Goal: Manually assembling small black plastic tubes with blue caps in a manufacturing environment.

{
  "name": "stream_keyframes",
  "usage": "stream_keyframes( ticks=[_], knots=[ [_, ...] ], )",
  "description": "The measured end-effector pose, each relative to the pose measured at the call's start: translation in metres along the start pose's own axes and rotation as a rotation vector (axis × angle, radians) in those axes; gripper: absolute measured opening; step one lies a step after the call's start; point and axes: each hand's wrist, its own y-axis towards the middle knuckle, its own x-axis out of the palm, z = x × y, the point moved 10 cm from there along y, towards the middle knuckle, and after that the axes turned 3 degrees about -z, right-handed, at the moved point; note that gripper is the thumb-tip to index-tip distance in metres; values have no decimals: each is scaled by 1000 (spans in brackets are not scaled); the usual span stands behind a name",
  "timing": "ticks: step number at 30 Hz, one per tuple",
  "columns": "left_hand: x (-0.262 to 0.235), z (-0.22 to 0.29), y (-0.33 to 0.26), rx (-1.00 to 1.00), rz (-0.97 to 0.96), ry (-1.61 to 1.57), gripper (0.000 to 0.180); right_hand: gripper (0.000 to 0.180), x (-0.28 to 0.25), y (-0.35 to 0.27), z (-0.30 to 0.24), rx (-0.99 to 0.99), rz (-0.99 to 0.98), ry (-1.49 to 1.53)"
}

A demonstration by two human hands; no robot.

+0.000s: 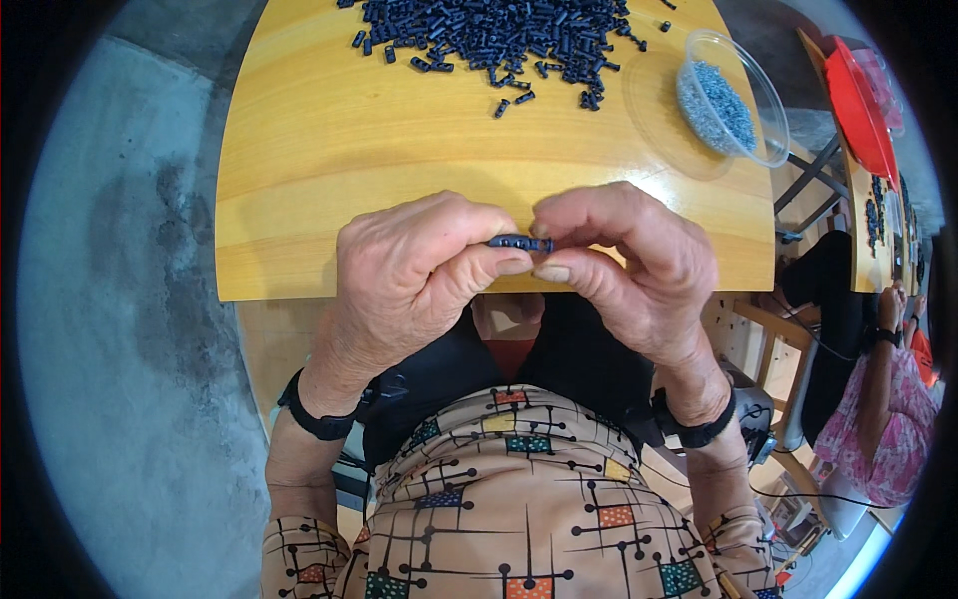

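Left grip: the left hand (414,275) pinches one end of a small dark blue plastic piece (519,243); thumb and forefinger are closed tight on it, the other fingers curled in.
Right grip: the right hand (629,270) pinches the other end of the same piece, thumb below and fingertips above, closed with no gap showing.
Piece: short, narrow, lying level between the two hands, its middle bare; it is held in the air just above the near edge of the surface (329,160).
Surface: yellow wood grain with a curved near edge; both hands hover over that edge, at its middle.
Pile: a heap of small dark blue plastic pieces (499,35) lies at the far side of the surface, well apart from the hands, with a few strays toward the near side.
Tub: a clear round plastic tub (763,95) of tiny grey bits sits tilted at the far right corner of the surface, just beside the pile.
Wrists: a black band on each.
Beyond the surface, right: another person's arm (883,359) in a pink sleeve, and a red tray (858,105).
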Motion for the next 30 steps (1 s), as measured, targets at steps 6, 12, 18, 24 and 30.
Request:
stream_keyframes(
  ticks=[6,12,18,24,30],
  knots=[
    [-5,-1,-1,10,70,-33,18,18,34,-30,56,647,-1,912],
    [4,-1,-3,19,-3,-68,20,10,45,-35,59,772,-10,1057],
    [13,4,-3,78,-92,2,23,8,50,-40,65,809,-51,1079],
    [10,16,-3,178,-52,53,22,16,59,-40,64,756,-62,1295],
    [11,27,0,195,-68,82,22,28,66,-39,62,741,-145,1351]
  ],
)
